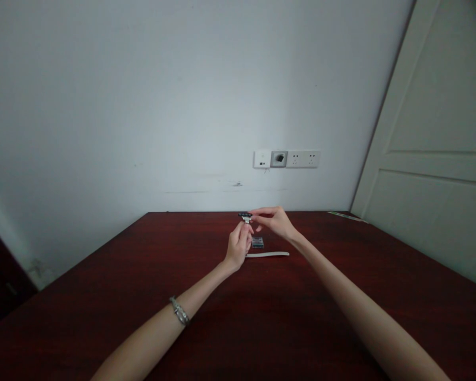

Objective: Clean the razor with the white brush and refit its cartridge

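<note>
My left hand (239, 244) is closed around the lower part of a razor (246, 216), which points upward with its dark, wide head at the top and a silvery neck below. Most of its handle is hidden in the fingers. From the right, my right hand (275, 220) pinches the edge of the razor's head between thumb and forefinger. Just below the hands, a small flat box (257, 242) with a dark, partly clear look lies on the table. Nearer to me is a long, thin white strip (268, 254), its left end behind my left hand.
The dark red wooden table (103, 296) reaches back to a white wall (162, 106). Wall sockets (302, 159) sit above its back edge. A pale panelled door (436, 159) stands along the right, with a thin printed strip (347, 216) at the table's back right corner.
</note>
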Motion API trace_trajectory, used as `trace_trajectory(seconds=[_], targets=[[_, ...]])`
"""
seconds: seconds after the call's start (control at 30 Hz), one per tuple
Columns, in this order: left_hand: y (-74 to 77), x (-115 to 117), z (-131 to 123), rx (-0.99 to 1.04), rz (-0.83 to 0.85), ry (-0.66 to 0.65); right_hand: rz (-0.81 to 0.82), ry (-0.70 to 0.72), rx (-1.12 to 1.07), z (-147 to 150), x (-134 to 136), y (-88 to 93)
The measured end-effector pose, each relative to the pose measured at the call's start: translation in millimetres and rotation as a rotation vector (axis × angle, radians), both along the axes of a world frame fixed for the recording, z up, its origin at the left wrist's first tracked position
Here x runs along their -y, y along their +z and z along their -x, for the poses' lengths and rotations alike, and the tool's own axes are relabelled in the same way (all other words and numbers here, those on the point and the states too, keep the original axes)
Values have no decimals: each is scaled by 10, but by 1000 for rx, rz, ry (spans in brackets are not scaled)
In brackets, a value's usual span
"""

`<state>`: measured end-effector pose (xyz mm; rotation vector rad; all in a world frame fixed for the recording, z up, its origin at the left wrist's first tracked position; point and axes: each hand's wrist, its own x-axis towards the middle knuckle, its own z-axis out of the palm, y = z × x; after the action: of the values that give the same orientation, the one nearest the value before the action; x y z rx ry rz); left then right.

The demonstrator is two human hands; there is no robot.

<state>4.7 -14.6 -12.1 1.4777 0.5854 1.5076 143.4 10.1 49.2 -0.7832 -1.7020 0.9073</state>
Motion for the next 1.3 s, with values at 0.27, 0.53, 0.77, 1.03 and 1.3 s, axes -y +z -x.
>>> trace_trajectory(seconds=[0.27, 0.53, 0.77, 1.03, 1.3], targets=[[23, -19, 17, 34, 33, -10, 19, 19, -9, 2, 35, 29], [16, -26, 19, 33, 38, -22, -15, 21, 2, -6, 16, 12], [24, -30, 25, 23, 34, -23, -25, 30, 12, -14, 12, 5], [51, -18, 27, 27, 44, -43, -17, 46, 15, -21, 10, 2], [34, -31, 23, 22, 44, -43, -34, 28, 7, -11, 43, 19]])
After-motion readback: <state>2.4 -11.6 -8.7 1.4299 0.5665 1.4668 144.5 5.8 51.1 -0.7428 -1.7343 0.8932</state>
